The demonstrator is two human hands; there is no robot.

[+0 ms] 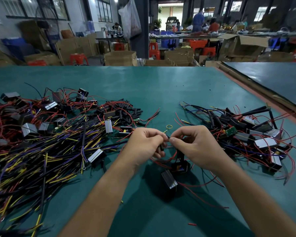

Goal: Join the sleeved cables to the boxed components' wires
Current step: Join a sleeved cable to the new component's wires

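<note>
Both hands meet over the green desk (161, 86). The left hand (143, 144) has its grip pinching a black sleeved cable (161, 147), and the right hand (196, 146) has its grip pinching a thin wire end, fingertips nearly touching. A boxed component (169, 181) lies just below the hands, trailing red wires. Cable heap (41, 151) at left, component heap (255, 134) at right.

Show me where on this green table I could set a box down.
The far strip of the green mat, beyond both heaps, is bare and widest. Crowded: the left wire heap, the right heap, and the middle gap with a boxed component and yellow ring.
</note>
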